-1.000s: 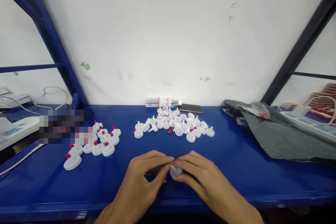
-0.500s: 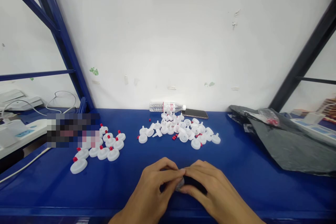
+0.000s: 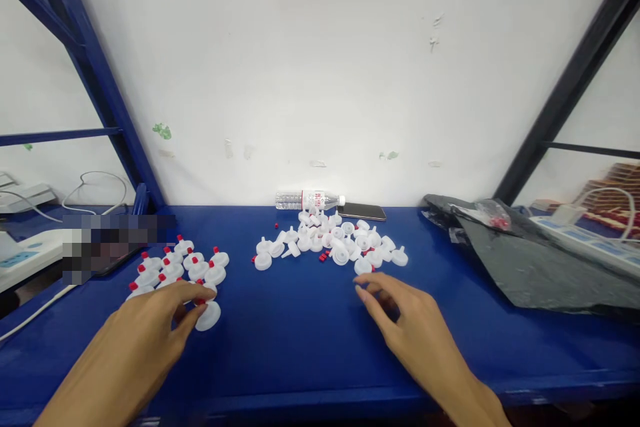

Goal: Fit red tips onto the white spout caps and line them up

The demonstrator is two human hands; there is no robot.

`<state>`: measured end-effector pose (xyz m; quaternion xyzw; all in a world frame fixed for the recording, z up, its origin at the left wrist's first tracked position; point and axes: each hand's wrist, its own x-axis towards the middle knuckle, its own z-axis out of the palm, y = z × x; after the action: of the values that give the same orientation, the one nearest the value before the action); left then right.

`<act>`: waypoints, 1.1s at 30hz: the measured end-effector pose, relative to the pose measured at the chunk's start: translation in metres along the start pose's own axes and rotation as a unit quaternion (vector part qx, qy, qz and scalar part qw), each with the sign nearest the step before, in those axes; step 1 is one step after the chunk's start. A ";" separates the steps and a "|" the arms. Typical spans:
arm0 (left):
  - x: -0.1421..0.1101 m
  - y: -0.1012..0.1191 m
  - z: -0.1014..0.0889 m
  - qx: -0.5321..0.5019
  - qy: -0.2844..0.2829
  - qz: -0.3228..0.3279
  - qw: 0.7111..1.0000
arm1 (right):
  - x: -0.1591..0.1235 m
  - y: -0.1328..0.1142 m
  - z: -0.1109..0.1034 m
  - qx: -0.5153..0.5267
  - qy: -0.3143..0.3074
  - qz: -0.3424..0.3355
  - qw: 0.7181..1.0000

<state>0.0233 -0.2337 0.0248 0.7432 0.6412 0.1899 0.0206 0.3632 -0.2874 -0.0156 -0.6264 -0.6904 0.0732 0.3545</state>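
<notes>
My left hand is closed, thumb and fingertips pinching the red tip of a white plastic nozzle cap at the near edge of the left group. Around it stand several more white caps with red tips, partly hidden behind my hand. My right hand hovers over the table just in front of the middle pile, thumb and forefinger slightly apart, holding nothing. Closest to its fingertips lies a white cap. The pile mixes white nozzle caps with small red tips.
Behind the pile lie a clear plastic bottle and a dark phone. A grey plastic bag covers the table's right side. Power strips and cables stand at the left. Blue rack posts rise there.
My hands were together at the front over a small object. Now they are apart: the left has moved to the left group with a cap, the right toward the pile. The view has shifted slightly.
</notes>
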 end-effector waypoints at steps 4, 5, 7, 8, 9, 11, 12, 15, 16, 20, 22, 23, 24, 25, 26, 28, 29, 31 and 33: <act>0.002 0.002 -0.003 0.026 0.007 0.004 1.000 | 0.024 0.008 -0.007 -0.125 0.018 0.009 0.992; 0.003 0.003 -0.002 0.028 0.013 0.010 0.999 | 0.029 0.010 -0.008 -0.157 0.010 0.002 0.988; 0.003 0.003 -0.001 0.028 0.029 0.030 0.999 | 0.035 0.013 -0.010 -0.203 -0.012 -0.010 0.979; 0.003 0.003 0.000 0.027 0.038 0.044 0.998 | 0.036 0.013 -0.010 -0.210 -0.021 -0.013 0.977; 0.001 0.004 0.001 0.028 0.053 0.056 0.997 | 0.034 0.013 -0.010 -0.204 -0.028 -0.013 0.978; -0.004 0.009 0.006 0.041 0.099 0.071 0.992 | 0.027 0.008 -0.009 -0.155 -0.043 -0.019 0.987; -0.008 0.013 0.010 0.046 0.126 0.078 0.988 | 0.021 0.004 -0.008 -0.116 -0.053 -0.025 0.991; -0.021 0.037 0.031 0.004 0.164 0.141 0.976 | 0.008 -0.011 -0.007 -0.002 -0.090 -0.047 0.995; -0.026 0.046 0.039 -0.032 0.151 0.170 0.973 | 0.006 -0.013 -0.007 0.016 -0.090 -0.050 0.995; -0.036 0.083 0.071 -0.077 0.038 0.216 0.973 | 0.016 -0.007 -0.012 -0.080 -0.035 0.000 0.996; -0.035 0.094 0.078 -0.073 -0.014 0.218 0.973 | 0.025 0.002 -0.016 -0.159 -0.034 0.039 0.986; -0.033 0.097 0.080 -0.076 -0.033 0.217 0.973 | 0.029 0.007 -0.017 -0.187 -0.042 0.049 0.980; -0.032 0.099 0.080 -0.084 -0.049 0.216 0.972 | 0.033 0.010 -0.018 -0.206 -0.052 0.053 0.976; -0.030 0.100 0.079 -0.095 -0.063 0.215 0.970 | 0.035 0.013 -0.018 -0.219 -0.062 0.052 0.972; -0.029 0.100 0.077 -0.107 -0.074 0.211 0.969 | 0.036 0.014 -0.018 -0.228 -0.070 0.051 0.970; -0.027 0.099 0.073 -0.124 -0.092 0.199 0.968 | 0.037 0.014 -0.017 -0.236 -0.082 0.058 0.967; -0.028 0.100 0.071 -0.126 -0.096 0.190 0.969 | 0.037 0.014 -0.016 -0.235 -0.084 0.062 0.966; -0.028 0.103 0.070 -0.120 -0.101 0.174 0.972 | 0.035 0.014 -0.014 -0.225 -0.082 0.063 0.969; -0.028 0.108 0.070 -0.107 -0.107 0.176 0.973 | 0.033 0.013 -0.013 -0.205 -0.078 0.052 0.974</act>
<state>0.1446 -0.2645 -0.0176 0.8537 0.4708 0.1771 0.1350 0.3826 -0.2587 -0.0005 -0.7134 -0.6826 -0.0027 0.1587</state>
